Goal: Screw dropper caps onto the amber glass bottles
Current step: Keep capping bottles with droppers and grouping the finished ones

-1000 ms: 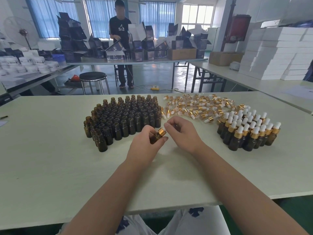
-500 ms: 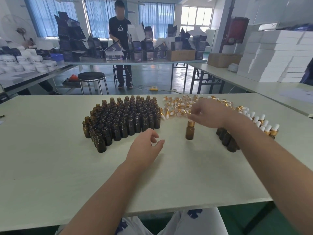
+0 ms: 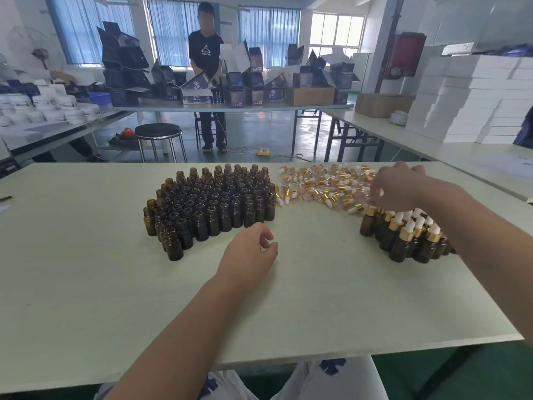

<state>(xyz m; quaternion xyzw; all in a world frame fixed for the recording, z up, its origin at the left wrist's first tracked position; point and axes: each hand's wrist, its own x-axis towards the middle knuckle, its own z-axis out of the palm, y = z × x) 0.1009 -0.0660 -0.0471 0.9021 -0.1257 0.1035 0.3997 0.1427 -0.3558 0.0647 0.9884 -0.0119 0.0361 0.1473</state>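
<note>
Amber bottles (image 3: 213, 203) stand beyond left hand (image 3: 248, 255); right hand (image 3: 401, 186) over dropper caps (image 3: 323, 183).

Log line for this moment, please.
left hand: empty, loose, near uncapped bottles | right hand: over cap pile, fingers down at capped group edge, grip unclear

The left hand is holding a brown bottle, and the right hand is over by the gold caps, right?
Not quite. In the head view the left hand holds nothing. Its fingers are loosely curled, near the open brown bottles. The right hand is over by the gold caps.
</note>
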